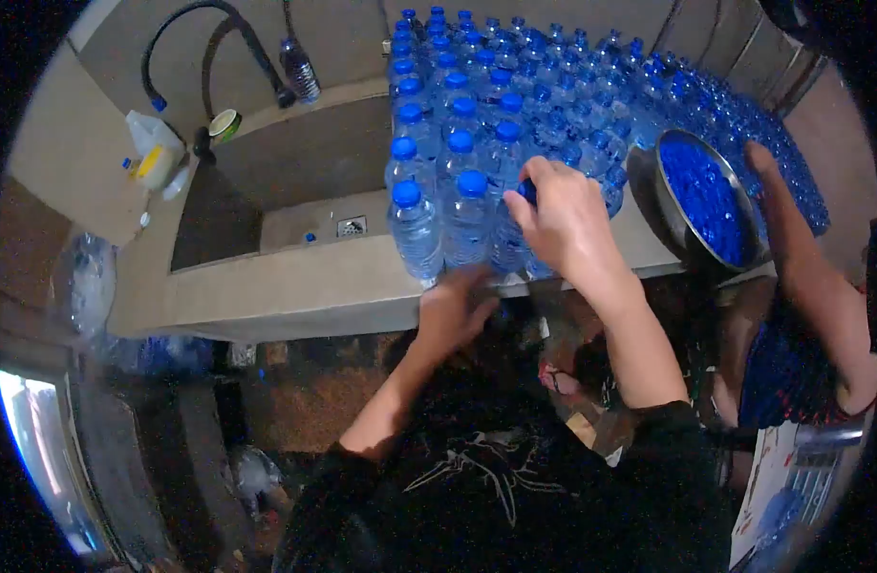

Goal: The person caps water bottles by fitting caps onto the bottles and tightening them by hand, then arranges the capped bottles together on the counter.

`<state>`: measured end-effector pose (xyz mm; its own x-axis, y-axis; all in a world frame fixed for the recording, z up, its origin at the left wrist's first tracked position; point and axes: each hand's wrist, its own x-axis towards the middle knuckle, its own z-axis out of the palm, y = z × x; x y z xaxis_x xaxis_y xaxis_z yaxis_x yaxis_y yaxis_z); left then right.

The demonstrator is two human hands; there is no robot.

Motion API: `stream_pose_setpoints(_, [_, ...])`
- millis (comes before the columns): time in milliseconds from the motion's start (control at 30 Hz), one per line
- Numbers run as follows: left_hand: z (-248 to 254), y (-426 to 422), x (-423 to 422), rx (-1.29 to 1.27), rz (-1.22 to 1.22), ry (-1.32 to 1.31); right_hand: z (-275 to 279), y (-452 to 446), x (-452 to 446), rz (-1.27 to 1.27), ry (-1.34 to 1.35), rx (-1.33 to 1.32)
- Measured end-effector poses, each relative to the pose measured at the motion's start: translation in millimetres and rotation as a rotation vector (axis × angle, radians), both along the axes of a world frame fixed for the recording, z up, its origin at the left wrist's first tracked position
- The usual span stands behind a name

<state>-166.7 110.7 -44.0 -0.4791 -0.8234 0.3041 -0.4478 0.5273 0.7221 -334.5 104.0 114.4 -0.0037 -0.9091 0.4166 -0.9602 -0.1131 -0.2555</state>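
My right hand [559, 212] is closed, with thumb and fingers pinched round a dark blue bottle cap [527, 192] above a clear plastic bottle [507, 243] in the front row. Whether the cap sits on the bottle's neck is hidden by the fingers. My left hand [455, 313], smeared by motion, is at the counter's front edge, just below the front bottles. Beside these stand bottles with blue caps on, such as the front left bottle [417, 239] and its neighbour [468, 229]. Farther right, many bottles have uncapped necks.
A metal bowl [664, 189] heaped with loose blue caps [698, 196] stands on the counter to the right. Another person's arm [800, 234] reaches past it among bottles. On the left are a sink [295, 181], a black faucet [252, 43] and a plastic jug [155, 153].
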Motion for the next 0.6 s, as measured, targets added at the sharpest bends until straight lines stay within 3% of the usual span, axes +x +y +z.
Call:
stream_pose_setpoints(200, [0,18,-23,0.043,0.110,0.051,-32,39,-9,0.076,-0.309,-0.207])
stream_pose_setpoints(267, [-10,20,-20,-0.036,0.106,0.104,-27,76,2,0.016,-0.485,-0.101])
stream_pose_setpoints(333, [7,32,12,0.091,-0.027,0.122,-56,104,-19,0.085,-0.455,-0.336])
stream_pose_setpoints(367, [21,33,35,0.149,-0.080,0.134,-56,116,-26,-0.022,-0.493,-0.323])
stream_pose_setpoints(433, [49,21,77,-0.090,0.147,0.214,-90,142,-59,-0.213,-0.667,-0.204])
stream_pose_setpoints(500, [62,-17,128,0.078,0.452,0.373,-112,151,-76,-0.350,-0.827,-0.205])
stream_pose_setpoints(567, [72,-81,157,-0.097,0.612,0.476,-122,152,-88,-0.349,-0.755,-0.248])
stream_pose_setpoints(600, [65,-119,166,-0.050,0.599,0.572,-114,152,-84,-0.380,-0.811,-0.254])
